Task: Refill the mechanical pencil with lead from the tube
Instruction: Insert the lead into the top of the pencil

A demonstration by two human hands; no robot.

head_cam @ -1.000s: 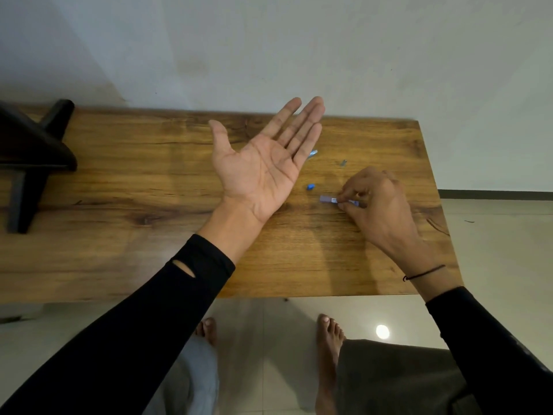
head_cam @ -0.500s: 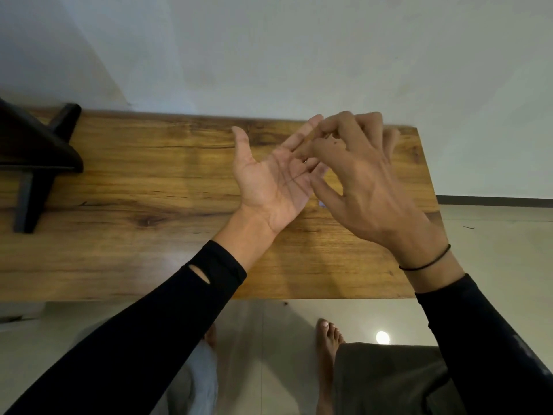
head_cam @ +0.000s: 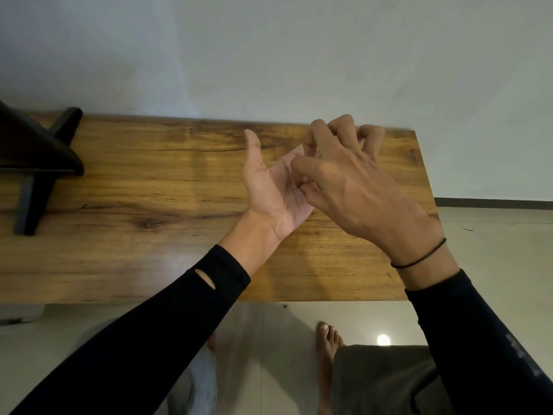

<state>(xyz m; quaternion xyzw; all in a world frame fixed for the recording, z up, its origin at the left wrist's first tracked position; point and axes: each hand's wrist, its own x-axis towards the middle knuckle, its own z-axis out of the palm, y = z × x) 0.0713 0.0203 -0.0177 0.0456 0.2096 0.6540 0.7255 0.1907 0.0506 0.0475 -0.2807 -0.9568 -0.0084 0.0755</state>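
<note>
My left hand (head_cam: pixel 269 187) is held palm up above the wooden table (head_cam: pixel 149 181), fingers spread. My right hand (head_cam: pixel 359 187) hovers over it, back towards the camera. Its thumb and forefinger are pinched together on the left palm. Nothing as thin as a lead shows between those fingertips. The pencil, the lead tube and the small blue parts on the table are hidden behind my hands.
A black stand (head_cam: pixel 33 157) occupies the table's left end. The table's right edge (head_cam: pixel 425 205) runs just beyond my right hand, with tiled floor past it. A wall rises behind the table. My bare foot (head_cam: pixel 327 339) is on the floor below.
My right hand left the lead tube on the table, rose and moved left over my left palm, then pinched down on it. My left hand shifted slightly right.
</note>
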